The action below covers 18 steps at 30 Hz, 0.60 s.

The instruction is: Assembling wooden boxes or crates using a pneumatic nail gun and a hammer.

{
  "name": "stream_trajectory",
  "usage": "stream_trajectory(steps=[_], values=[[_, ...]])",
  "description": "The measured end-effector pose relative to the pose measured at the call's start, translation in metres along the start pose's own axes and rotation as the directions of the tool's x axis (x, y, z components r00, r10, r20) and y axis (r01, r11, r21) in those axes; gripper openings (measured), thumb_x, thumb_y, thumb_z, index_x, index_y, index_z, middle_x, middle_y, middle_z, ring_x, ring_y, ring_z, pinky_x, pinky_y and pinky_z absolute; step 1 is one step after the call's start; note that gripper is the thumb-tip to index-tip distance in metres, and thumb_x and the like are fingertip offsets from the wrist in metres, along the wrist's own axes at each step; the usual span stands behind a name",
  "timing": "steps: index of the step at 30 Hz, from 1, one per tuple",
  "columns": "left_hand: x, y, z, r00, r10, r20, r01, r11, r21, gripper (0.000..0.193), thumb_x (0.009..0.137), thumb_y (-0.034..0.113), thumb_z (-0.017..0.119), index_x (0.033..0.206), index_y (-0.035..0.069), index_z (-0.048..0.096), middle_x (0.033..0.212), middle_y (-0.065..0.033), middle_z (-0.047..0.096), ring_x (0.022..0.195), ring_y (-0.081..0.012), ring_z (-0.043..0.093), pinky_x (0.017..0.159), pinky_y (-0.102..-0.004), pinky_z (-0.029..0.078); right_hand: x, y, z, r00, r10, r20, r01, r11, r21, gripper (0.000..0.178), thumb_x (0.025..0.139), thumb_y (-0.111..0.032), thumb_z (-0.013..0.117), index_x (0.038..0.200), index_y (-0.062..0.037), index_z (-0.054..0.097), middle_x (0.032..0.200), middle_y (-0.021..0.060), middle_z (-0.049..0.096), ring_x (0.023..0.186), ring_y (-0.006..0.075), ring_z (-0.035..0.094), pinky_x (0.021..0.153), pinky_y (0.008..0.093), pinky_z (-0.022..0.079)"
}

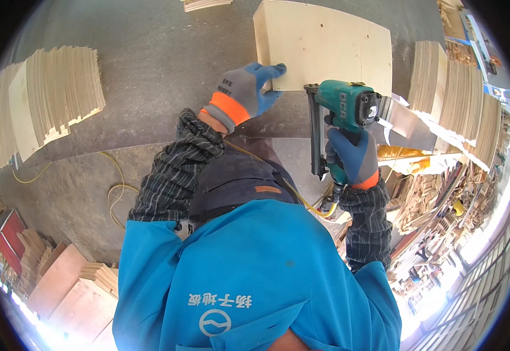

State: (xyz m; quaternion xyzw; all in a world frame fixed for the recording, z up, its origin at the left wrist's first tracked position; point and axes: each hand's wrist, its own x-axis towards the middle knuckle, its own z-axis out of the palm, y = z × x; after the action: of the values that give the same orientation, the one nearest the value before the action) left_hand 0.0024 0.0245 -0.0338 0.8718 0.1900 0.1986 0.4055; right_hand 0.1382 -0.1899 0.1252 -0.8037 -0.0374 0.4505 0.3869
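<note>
- Head view: left hand (246, 88), gloved, part-open, thumb and index apart at near-left corner of boxy plywood piece (331, 47); can't tell if gripping.
- Right hand (355, 157), gloved, closed round green pneumatic nail gun (343, 104), by plywood's near edge; contact unclear.
- Plywood piece on grey worktable (173, 58), between panel stacks, left (62, 88) and right (459, 88).

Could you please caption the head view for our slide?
Left hand at a pale board, right hand gripping a nail gun.
</note>
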Motion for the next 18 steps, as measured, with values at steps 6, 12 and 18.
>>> stream_trajectory(steps=[6, 12, 18], values=[[0.000, 0.000, 0.000, 1.000, -0.001, 0.011, 0.001, 1.000, -0.009, 0.046, 0.087, 0.025, 0.086, 0.131, 0.018, 0.073, 0.106, -0.0155, 0.078, 0.087, -0.0330, 0.078, 0.077, -0.0411, 0.064, -0.002, -0.001, -0.001, 1.000, 0.004, 0.017, -0.003, 1.000, -0.019, 0.035, 0.096, -0.020, 0.071, 0.124, 0.0011, 0.072, 0.075, 0.0035, 0.066, 0.061, 0.0116, 0.061, 0.057, 0.0269, 0.050], [0.000, 0.000, 0.000, 1.000, -0.005, 0.026, 0.005, 1.000, -0.003, 0.044, 0.087, 0.024, 0.086, 0.129, 0.018, 0.075, 0.106, -0.0160, 0.078, 0.086, -0.0332, 0.078, 0.077, -0.0414, 0.064, -0.002, 0.001, -0.002, 1.000, -0.008, 0.022, 0.006, 0.996, 0.087, 0.029, 0.097, -0.017, 0.073, 0.118, 0.0014, 0.072, 0.078, 0.0038, 0.069, 0.063, 0.0099, 0.062, 0.057, 0.0272, 0.049], [0.003, 0.003, -0.002, 1.000, -0.011, 0.013, 0.011, 1.000, -0.008, 0.046, 0.086, 0.024, 0.087, 0.130, 0.018, 0.075, 0.107, -0.0131, 0.079, 0.086, -0.0331, 0.078, 0.078, -0.0401, 0.063, -0.006, 0.004, -0.017, 0.999, -0.049, -0.003, 0.050, 0.997, 0.062, 0.030, 0.096, -0.018, 0.073, 0.118, 0.0027, 0.072, 0.074, 0.0052, 0.067, 0.061, 0.0108, 0.061, 0.055, 0.0285, 0.048]])
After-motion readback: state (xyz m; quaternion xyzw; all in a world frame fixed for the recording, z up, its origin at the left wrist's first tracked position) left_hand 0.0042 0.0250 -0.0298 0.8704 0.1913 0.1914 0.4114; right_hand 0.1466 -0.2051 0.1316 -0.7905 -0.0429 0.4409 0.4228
